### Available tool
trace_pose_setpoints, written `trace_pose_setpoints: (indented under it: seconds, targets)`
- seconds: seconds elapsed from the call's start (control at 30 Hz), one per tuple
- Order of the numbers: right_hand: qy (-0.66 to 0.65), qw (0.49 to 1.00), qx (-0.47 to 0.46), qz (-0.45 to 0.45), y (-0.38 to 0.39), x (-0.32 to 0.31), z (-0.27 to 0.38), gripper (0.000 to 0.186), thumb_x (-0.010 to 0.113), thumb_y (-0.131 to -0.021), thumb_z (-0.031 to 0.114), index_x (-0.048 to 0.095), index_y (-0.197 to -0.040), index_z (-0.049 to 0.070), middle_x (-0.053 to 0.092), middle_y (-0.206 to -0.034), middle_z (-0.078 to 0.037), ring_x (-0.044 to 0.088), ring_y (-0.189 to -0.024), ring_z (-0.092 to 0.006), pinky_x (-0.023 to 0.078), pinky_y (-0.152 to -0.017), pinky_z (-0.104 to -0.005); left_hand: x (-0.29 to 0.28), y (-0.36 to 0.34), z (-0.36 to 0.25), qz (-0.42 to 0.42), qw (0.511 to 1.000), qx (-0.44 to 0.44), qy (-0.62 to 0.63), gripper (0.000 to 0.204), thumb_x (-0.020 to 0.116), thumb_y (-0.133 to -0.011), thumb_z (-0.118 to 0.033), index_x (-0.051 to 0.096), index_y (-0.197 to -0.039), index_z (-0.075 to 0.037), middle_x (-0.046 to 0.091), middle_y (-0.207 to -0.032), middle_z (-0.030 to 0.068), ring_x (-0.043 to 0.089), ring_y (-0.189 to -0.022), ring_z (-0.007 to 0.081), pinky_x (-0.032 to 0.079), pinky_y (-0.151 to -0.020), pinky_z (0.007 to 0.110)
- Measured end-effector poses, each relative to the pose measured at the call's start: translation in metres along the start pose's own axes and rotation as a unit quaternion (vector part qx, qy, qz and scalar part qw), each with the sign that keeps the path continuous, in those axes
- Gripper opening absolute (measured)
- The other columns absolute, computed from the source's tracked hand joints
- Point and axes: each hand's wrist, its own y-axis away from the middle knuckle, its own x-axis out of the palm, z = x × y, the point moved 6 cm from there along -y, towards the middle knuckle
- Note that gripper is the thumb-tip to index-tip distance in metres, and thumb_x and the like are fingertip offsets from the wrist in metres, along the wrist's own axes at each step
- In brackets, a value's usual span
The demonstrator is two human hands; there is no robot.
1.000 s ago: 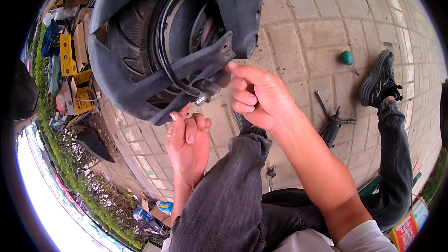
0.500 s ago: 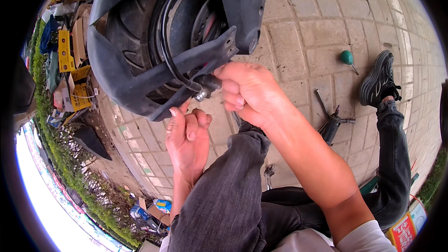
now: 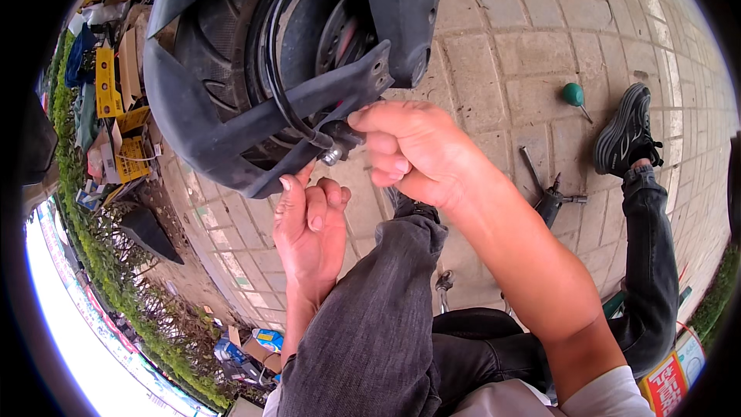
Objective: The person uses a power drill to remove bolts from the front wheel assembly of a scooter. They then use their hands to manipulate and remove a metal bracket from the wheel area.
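A dark grey plastic mudguard (image 3: 185, 120) wraps round a black tyre (image 3: 212, 54) with a disc rotor inside. A curved black brake hose (image 3: 272, 69) runs down to a silver fitting (image 3: 332, 156) at the mudguard's lower arm. My left hand (image 3: 312, 224) is palm up, its thumb and index finger at the mudguard's lower edge, the index tip hidden behind it; the other fingers curl loosely. Right of the fitting, my right hand (image 3: 409, 143) is closed in a pinch beside a small black part (image 3: 347, 133). Whatever lies between its fingertips is hidden.
On the paving to the right lie a green-handled screwdriver (image 3: 573, 95) and a dark power tool (image 3: 549, 202). A metal tool (image 3: 444, 282) lies below my knee (image 3: 409, 243). Yellow boxes (image 3: 108, 81) and clutter stand left beside a hedge (image 3: 116, 255).
My right hand has shifted very slightly left, and its forearm has swung a little to the right. The mudguard has moved slightly. My left hand is nearly still.
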Motion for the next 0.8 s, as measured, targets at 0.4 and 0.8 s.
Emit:
trace_pose_setpoints:
  seconds: [0.4,0.8]
  targets:
    - [0.048,0.996,-0.045,-0.066,-0.004,-0.008,0.0,0.018,0.062,-0.082,0.007,0.053,-0.067,0.004,0.042,-0.055,0.001,0.03,-0.045,-0.0093,0.022,-0.042,-0.0289,-0.008,0.001,-0.001,-0.033,0.998,0.014,-0.043,0.058,0.044,-0.106,-0.042,0.051,-0.136,0.008,0.037,-0.056,-0.0041,0.047,-0.077,0.0128,0.036,-0.082,0.033]
    - [0.441,0.81,-0.374,-0.095,0.046,-0.028,0.012,0.046,0.057,-0.092,0.01,0.049,-0.135,-0.005,0.061,-0.067,-0.014,0.061,-0.061,-0.0278,0.05,-0.062,-0.0385,0.06,0.047,-0.089,0.017,0.73,0.443,-0.521,0.019,0.06,-0.097,-0.012,0.064,-0.092,0.006,0.054,-0.067,0.0043,0.05,-0.069,0.0143,0.04,-0.063,0.026]
